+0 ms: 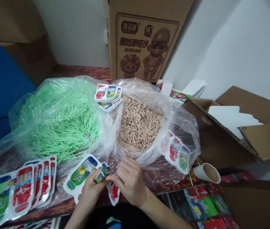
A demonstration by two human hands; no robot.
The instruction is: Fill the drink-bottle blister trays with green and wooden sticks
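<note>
My left hand [93, 186] grips a small printed packet [101, 172] in green, blue and yellow, its thumb and fingers closed round it. Close against its open-looking end, my right hand [130, 181] is closed in a pinch. What its fingertips hold is hidden. Under and beside my hands lies a bottle-shaped card pack [80, 175] with a green and yellow print, and a red bottle-shaped part [114, 192] shows below my right hand. Behind them are a clear bag of green sticks [65, 127] and a clear bag of tan sticks [139, 124].
Overlapping red and green bottle-shaped packs [23, 187] lie at left. More packs rest between the bags [108, 95] and on the right bag [176, 152]. A paper cup [207, 173] stands near an open carton [227, 136]. A tall cardboard box [144, 47] stands behind.
</note>
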